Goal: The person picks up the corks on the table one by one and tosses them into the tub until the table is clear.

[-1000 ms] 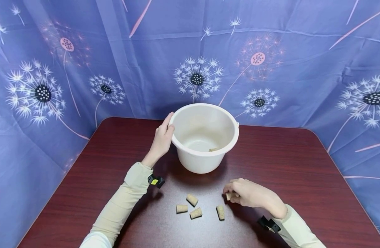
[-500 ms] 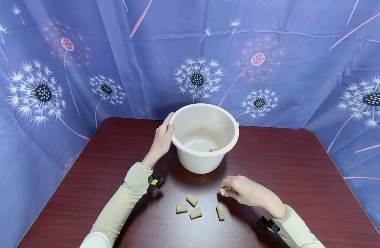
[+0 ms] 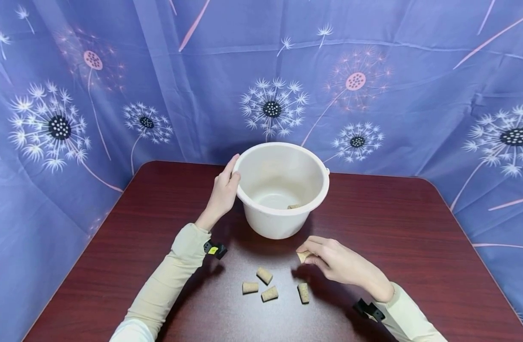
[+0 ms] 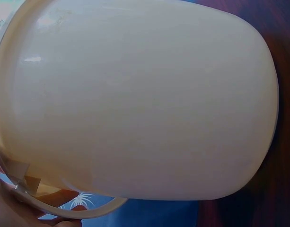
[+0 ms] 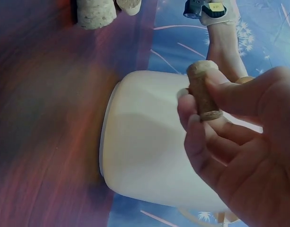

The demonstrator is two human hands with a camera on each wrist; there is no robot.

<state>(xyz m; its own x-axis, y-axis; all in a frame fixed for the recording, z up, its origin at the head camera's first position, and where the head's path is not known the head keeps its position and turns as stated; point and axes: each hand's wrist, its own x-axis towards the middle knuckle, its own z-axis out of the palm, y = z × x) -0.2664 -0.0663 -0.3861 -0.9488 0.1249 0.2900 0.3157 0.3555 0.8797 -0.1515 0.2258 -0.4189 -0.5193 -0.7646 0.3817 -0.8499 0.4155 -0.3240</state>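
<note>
A white plastic bucket (image 3: 273, 223) stands on the table, with a cork (image 3: 294, 206) partly visible inside it behind the near rim. My left hand (image 3: 222, 194) grips its left rim; in the left wrist view the fingers lie by the rim and a curved handle (image 4: 85, 213). Between thumb and fingers my right hand (image 3: 340, 261) pinches another cork (image 5: 203, 90), raised above the table in front of the bucket. Several corks lie on the table: one (image 3: 303, 293) below the right hand, the others grouped to its left, including a cork (image 3: 264, 275) nearest the bucket.
The dark red wooden table (image 3: 394, 223) has rounded far corners. A blue curtain (image 3: 193, 95) printed with dandelions hangs along its back and sides, close behind the bucket.
My right hand has lifted its cork off the table and moved it a little left and towards the bucket. The left hand, the bucket and the loose corks stay in place.
</note>
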